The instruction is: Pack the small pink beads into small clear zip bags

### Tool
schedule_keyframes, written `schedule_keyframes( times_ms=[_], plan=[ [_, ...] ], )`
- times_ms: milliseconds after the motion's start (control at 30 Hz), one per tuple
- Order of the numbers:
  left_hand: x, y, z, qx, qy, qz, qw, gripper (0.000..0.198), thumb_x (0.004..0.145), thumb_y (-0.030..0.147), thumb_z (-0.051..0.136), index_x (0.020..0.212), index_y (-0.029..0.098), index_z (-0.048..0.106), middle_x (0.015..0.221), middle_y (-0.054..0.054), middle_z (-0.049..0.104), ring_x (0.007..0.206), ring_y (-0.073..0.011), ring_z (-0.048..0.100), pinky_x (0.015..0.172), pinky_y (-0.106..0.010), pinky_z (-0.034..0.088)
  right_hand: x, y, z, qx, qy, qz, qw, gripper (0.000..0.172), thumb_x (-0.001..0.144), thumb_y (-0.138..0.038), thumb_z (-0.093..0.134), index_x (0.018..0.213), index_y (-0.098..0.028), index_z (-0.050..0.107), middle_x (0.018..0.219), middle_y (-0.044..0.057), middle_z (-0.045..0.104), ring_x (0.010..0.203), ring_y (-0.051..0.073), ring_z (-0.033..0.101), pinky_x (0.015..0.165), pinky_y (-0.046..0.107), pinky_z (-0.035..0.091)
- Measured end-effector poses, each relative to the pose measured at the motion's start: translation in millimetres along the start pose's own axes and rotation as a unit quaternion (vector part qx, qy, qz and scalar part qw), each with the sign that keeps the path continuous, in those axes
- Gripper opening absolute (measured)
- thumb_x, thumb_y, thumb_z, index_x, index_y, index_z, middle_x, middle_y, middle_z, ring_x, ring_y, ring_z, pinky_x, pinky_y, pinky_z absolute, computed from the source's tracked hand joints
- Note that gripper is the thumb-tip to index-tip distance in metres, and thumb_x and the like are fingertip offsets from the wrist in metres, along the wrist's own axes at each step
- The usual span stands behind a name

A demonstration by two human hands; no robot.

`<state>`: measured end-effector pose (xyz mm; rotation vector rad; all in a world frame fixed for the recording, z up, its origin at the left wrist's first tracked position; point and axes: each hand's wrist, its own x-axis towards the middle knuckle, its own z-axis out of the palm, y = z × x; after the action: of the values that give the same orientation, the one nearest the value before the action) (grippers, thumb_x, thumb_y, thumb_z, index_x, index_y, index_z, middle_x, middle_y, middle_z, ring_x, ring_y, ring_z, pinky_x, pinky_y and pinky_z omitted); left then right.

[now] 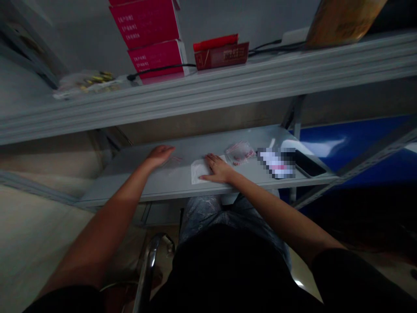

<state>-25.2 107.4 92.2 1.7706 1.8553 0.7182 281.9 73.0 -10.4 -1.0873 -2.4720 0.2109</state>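
A: What do you see first, at the upper left of the frame?

B: On the upper shelf lies a plastic bag (85,83) with small yellow pieces inside. Next to it are two stacked magenta cartons (151,37), and a black cable (159,69) runs in front of the lower one. Further right stands a dark red box (221,55) with a bright red top, and at the upper right there is a brown packet (342,21).

A: And the hands, where are they?

B: Both are on the grey steel shelf (176,178) below. The left hand (159,156) is at the middle left, palm down, with the fingers quite close together — it holds nothing that I can see. A few thin pink pieces (177,159) lie just beside its fingertips.

A: And the right hand?

B: The right hand (219,168) is near the centre, palm down, with the fingers spread wide. It rests on a white paper sheet (198,170), at the shelf's front edge, and does not grip anything that I can see.

A: What lies to the right of it?

B: Just beside it is a clear bag of pink pieces (240,152). Then comes a blurred package (276,161) — I cannot tell what it is — and a black smartphone (309,163) at the right end of the shelf.
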Motion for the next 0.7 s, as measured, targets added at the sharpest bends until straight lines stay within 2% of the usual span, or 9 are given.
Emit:
schedule_keyframes(
  times_ms=[67,200,367,567,633,700],
  plan=[
    [-3.2,-13.2,3.1,0.113,0.045,0.009,0.993,0.036,0.083,0.055,0.065,0.086,0.02,0.071,0.094,-0.015,0.074,0.097,-0.0329,0.068,0.083,-0.041,0.051,-0.1,-0.1,0.4,0.0,0.004,0.0,1.0,0.101,0.087,-0.078,0.061,0.156,-0.008,0.041,0.157,0.025,0.047,0.151,0.042,0.038,0.124,0.057,0.033],
    [-15.3,-33.5,25.8,0.264,0.065,0.038,0.962,0.05,0.088,0.062,0.059,0.106,0.017,0.072,0.114,-0.019,0.072,0.111,-0.0352,0.066,0.097,-0.043,0.048,-1.1,-1.7,-0.8,-0.006,-0.002,0.01,1.0,0.102,0.087,-0.078,0.062,0.155,-0.005,0.041,0.157,0.027,0.046,0.151,0.042,0.038,0.124,0.056,0.032],
    [-29.9,-43.3,56.1,0.308,0.104,0.032,0.945,0.058,0.089,0.061,0.057,0.123,0.016,0.067,0.132,-0.019,0.065,0.127,-0.0365,0.058,0.107,-0.044,0.044,-1.2,0.0,-0.4,-0.003,0.001,0.0,1.0,0.098,0.087,-0.078,0.062,0.155,-0.01,0.043,0.156,0.025,0.049,0.15,0.041,0.039,0.123,0.056,0.033],
    [-41.6,-44.6,69.7,0.312,0.127,0.027,0.941,0.065,0.093,0.061,0.048,0.132,0.011,0.063,0.139,-0.024,0.06,0.129,-0.0399,0.056,0.108,-0.047,0.042,-2.1,0.6,-1.6,0.033,0.013,-0.001,0.999,0.098,0.086,-0.072,0.068,0.153,-0.005,0.045,0.155,0.029,0.047,0.149,0.04,0.04,0.122,0.053,0.036],
    [-41.3,-46.2,71.4,0.318,0.122,0.028,0.94,0.068,0.094,0.061,0.046,0.136,0.01,0.06,0.144,-0.026,0.057,0.133,-0.0419,0.053,0.111,-0.051,0.039,-1.7,2.5,-6.3,0.063,0.03,0.025,0.997,0.087,0.089,-0.065,0.069,0.152,-0.009,0.048,0.153,0.026,0.051,0.142,0.037,0.051,0.117,0.049,0.043],
    [-39.0,-49.1,72.8,0.329,0.106,0.033,0.938,0.069,0.096,0.061,0.043,0.139,0.01,0.059,0.151,-0.027,0.052,0.14,-0.0432,0.048,0.115,-0.054,0.034,0.2,9.3,-15.3,0.081,0.055,0.082,0.992,0.065,0.096,-0.054,0.063,0.149,-0.016,0.053,0.146,0.019,0.06,0.127,0.032,0.064,0.108,0.045,0.051]
  ],
)
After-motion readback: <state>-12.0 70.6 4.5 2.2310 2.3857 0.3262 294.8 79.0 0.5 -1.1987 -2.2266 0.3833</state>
